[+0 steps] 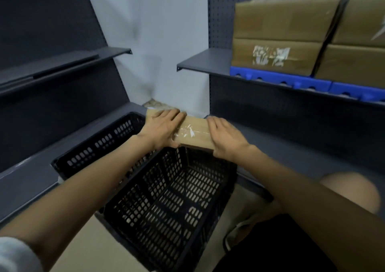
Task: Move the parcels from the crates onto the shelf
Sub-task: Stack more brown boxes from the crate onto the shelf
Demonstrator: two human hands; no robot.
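A small brown cardboard parcel (194, 132) with clear tape on top is held above the far end of a black perforated plastic crate (166, 188). My left hand (164, 129) grips its left side and my right hand (226, 138) grips its right side. The crate stands on the floor between two dark shelf units, and its inside shows no other parcel. The low right shelf (302, 147) lies just right of my right hand.
On the upper right shelf (208, 63) two large taped cardboard boxes (281, 34) (358, 42) rest on blue plastic trays (279, 80). Dark shelves (62, 63) line the left side. A pale wall fills the corner behind. My knee (350, 192) is at the right.
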